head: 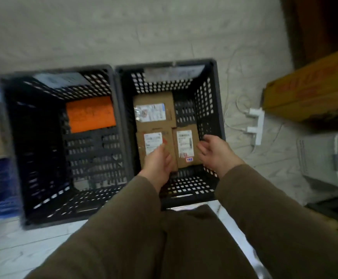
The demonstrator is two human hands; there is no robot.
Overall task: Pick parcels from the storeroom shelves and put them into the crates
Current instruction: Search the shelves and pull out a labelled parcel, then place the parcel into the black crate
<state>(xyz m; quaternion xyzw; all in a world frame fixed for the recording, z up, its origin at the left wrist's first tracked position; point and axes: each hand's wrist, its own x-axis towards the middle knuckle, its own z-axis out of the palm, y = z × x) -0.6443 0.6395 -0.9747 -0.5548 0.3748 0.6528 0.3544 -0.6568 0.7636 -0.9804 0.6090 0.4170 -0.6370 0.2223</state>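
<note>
parcel [185,146] beside right fingers [202,147], inside crate [217,93]

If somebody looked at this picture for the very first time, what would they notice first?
Probably the bright orange parcel at the far end of the left crate. Then the three brown cardboard parcels in the right crate beside it, with the left hand and the right hand reaching down over the two nearest ones.
</note>
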